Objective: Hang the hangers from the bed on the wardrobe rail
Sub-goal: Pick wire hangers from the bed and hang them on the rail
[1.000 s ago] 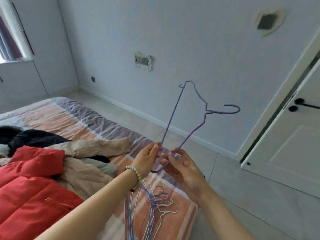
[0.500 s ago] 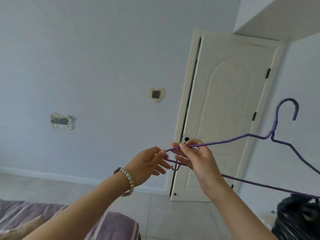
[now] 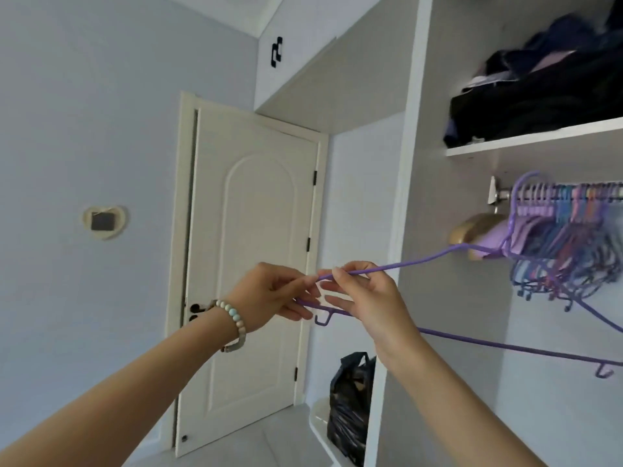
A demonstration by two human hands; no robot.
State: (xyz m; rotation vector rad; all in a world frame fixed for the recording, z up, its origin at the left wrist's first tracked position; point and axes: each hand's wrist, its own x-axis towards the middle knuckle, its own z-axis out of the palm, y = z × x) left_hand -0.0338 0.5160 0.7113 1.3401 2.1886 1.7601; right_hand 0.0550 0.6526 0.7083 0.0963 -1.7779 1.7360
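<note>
Both hands pinching one end of purple wire hanger [image 3: 438, 256]. Right hand [image 3: 367, 298] clenched on the upper shoulder wire with thumb and forefinger, lower fingers by the bottom bar. Left hand [image 3: 276, 294], beaded bracelet [image 3: 232, 323] at wrist, gripping the same end where upper wire and bottom bar meet, beside a small notch hook. Hanger held level, stretching away toward wardrobe rail [image 3: 505, 193]; its hook up at the rail's near end, whether already over the rail or just beside it cannot tell. Packed along the rail: row of hung hangers [image 3: 566, 227], purple, blue, pink. Above the rail, shelf [image 3: 539, 141] with dark folded clothes. Below and left of the rail, black bag [image 3: 350, 409]; farther left, white door [image 3: 249, 264].

Handling, judged: light, thin, springy wire, coated so likely not slippery; far hook prone to wobble when held by one end. Better hold near the neck. No readable writing or brand anywhere.
</note>
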